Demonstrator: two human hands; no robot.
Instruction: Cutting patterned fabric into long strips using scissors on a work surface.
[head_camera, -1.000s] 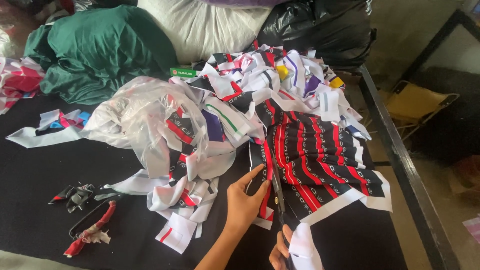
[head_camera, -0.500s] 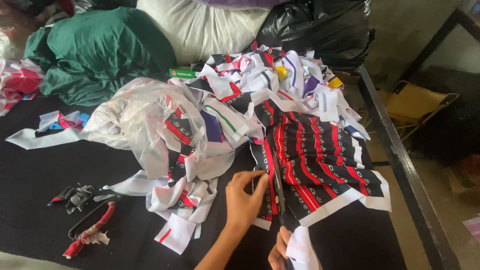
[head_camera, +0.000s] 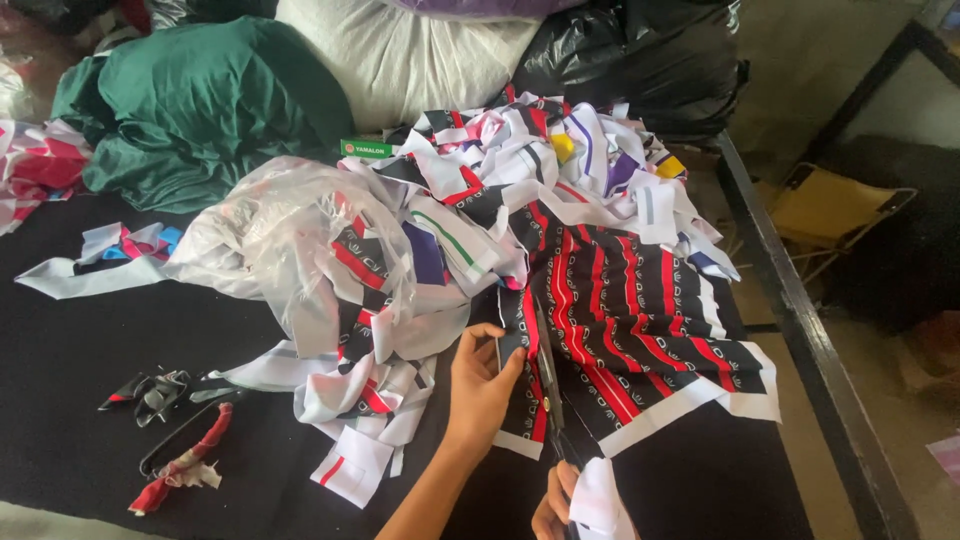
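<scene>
A black fabric piece with red stripes and white trim (head_camera: 640, 340) lies spread on the black table (head_camera: 120, 330). My left hand (head_camera: 483, 383) pinches a narrow strip of that fabric at its left edge. My right hand (head_camera: 560, 500), partly out of view at the bottom, grips scissors (head_camera: 547, 380) whose blades run up along the fabric between the strip and the main piece. A white cloth scrap hangs over my right hand.
A heap of printed fabric offcuts and a clear plastic bag (head_camera: 290, 240) fill the middle. Another pair of scissors with red-wrapped handles (head_camera: 175, 450) lies at the left. Green cloth (head_camera: 190, 100), a white sack and black bags sit behind. A yellow stool (head_camera: 830, 210) stands right of the table edge.
The scissor blades have advanced a little farther up the fabric. My left hand has shifted slightly up along the strip.
</scene>
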